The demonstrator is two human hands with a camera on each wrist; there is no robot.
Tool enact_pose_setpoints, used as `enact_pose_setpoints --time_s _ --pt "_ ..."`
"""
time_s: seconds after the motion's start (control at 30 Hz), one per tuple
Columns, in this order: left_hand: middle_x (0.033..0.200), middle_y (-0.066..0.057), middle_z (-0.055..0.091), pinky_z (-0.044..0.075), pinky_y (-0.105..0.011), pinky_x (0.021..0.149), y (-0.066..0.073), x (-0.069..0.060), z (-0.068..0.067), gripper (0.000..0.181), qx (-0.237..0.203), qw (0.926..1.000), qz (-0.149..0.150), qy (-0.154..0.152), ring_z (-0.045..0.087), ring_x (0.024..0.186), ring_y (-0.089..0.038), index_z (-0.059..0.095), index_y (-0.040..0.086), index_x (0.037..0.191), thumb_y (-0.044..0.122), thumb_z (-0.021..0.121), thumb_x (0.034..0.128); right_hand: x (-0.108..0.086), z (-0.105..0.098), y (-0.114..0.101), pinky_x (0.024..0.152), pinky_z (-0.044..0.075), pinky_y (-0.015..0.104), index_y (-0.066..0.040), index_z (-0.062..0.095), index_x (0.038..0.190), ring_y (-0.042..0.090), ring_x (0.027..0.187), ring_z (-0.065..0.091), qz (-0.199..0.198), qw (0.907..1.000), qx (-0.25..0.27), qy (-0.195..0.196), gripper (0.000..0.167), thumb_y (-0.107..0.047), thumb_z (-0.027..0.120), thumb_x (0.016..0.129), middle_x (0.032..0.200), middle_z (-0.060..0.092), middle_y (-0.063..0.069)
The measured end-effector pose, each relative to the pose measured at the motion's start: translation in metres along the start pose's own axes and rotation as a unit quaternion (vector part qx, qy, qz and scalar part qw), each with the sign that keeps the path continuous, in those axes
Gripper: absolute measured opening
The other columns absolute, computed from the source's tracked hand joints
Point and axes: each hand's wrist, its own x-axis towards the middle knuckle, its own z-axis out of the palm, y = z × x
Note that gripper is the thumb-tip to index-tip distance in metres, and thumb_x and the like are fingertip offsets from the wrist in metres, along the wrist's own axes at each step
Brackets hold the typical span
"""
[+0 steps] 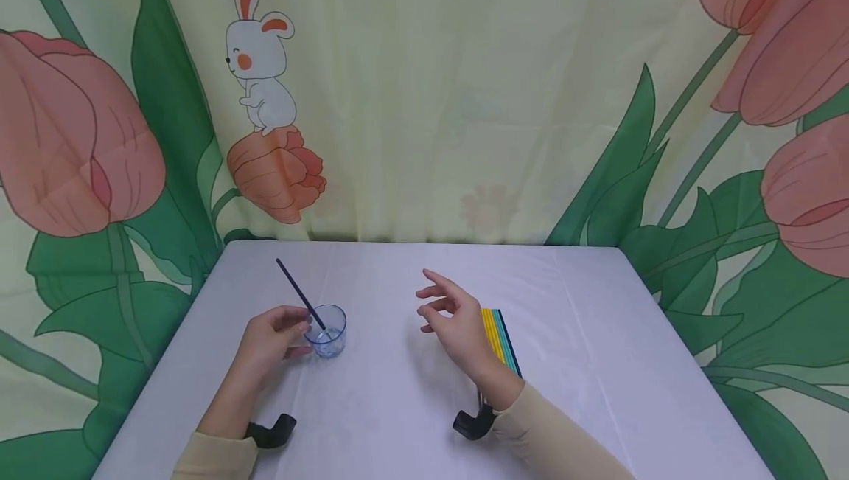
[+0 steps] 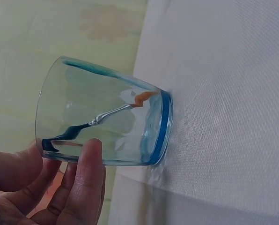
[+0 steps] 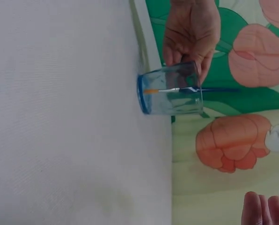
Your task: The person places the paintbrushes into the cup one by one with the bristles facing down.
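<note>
A clear, blue-tinted glass (image 1: 329,348) stands upright on the white-covered table, left of centre. Fingers and thumb of my left hand (image 1: 268,338) grip its left side, with the thumb near the rim in the left wrist view. Inside the glass leans a paintbrush (image 1: 295,282); its orange bristles (image 2: 143,98) point down to the base, and its dark handle rises past the rim. My right hand (image 1: 458,321) hovers to the right of the glass, fingers loosely bent and holding nothing. Only its fingertips (image 3: 252,211) enter the right wrist view.
Beneath my right wrist lies a row of thin yellow, teal and dark sticks (image 1: 497,329), partly hidden by the hand and forearm. Black wrist cameras (image 1: 272,432) sit at both wrists. A curtain (image 1: 424,96) printed with tulips and a rabbit hangs behind the table (image 1: 398,421).
</note>
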Motion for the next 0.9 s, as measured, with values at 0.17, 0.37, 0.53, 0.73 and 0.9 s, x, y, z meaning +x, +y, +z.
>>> enact_pose_setpoints --time_s 0.17,0.37,0.53,0.73,0.9 --pt "0.144 -0.027 0.062 0.069 -0.031 0.082 0.000 0.000 0.000 0.036 -0.002 1.0000 -0.001 0.000 0.066 0.128 -0.041 0.063 0.001 0.142 0.011 0.065 0.1080 -0.007 -0.013 0.009 0.069 0.070 0.033 -0.031 0.064 0.149 0.041 0.097 0.076 0.002 0.9998 0.011 0.018 0.063 0.006 0.070 0.097 0.124 0.073 0.025" --pt "0.145 -0.027 0.061 0.069 -0.031 0.083 0.000 0.000 0.000 0.036 0.000 1.0000 -0.006 0.001 0.066 0.129 -0.041 0.063 0.002 0.143 0.011 0.065 0.1083 -0.017 -0.031 0.015 0.068 0.070 0.036 -0.027 0.064 0.148 0.033 0.093 0.078 0.009 0.9992 0.005 0.039 0.063 0.008 0.068 0.097 0.124 0.073 0.024" --pt "0.146 -0.027 0.061 0.069 -0.031 0.083 0.000 0.000 0.000 0.037 0.000 1.0000 -0.006 0.002 0.066 0.129 -0.041 0.062 0.002 0.144 0.011 0.065 0.1082 -0.024 -0.047 0.018 0.070 0.070 0.033 -0.031 0.063 0.149 0.037 0.098 0.077 0.031 0.9978 -0.022 0.054 0.060 0.001 0.071 0.099 0.124 0.074 0.016" --pt "0.146 -0.027 0.061 0.069 -0.031 0.083 0.000 0.001 0.000 0.036 -0.003 1.0000 -0.008 -0.001 0.067 0.128 -0.040 0.062 0.002 0.143 0.011 0.064 0.1083 -0.029 -0.067 0.019 0.074 0.069 0.030 -0.033 0.061 0.150 0.041 0.102 0.076 0.057 0.9943 -0.052 0.073 0.060 -0.002 0.073 0.100 0.126 0.073 0.016" --pt "0.146 -0.026 0.061 0.069 -0.032 0.084 -0.001 0.001 0.000 0.036 -0.005 1.0000 -0.005 -0.004 0.067 0.128 -0.040 0.062 0.003 0.144 0.011 0.064 0.1084 -0.033 -0.082 0.019 0.074 0.069 0.030 -0.034 0.060 0.151 0.035 0.097 0.076 0.081 0.9890 -0.082 0.092 0.061 -0.007 0.075 0.100 0.128 0.072 0.016"
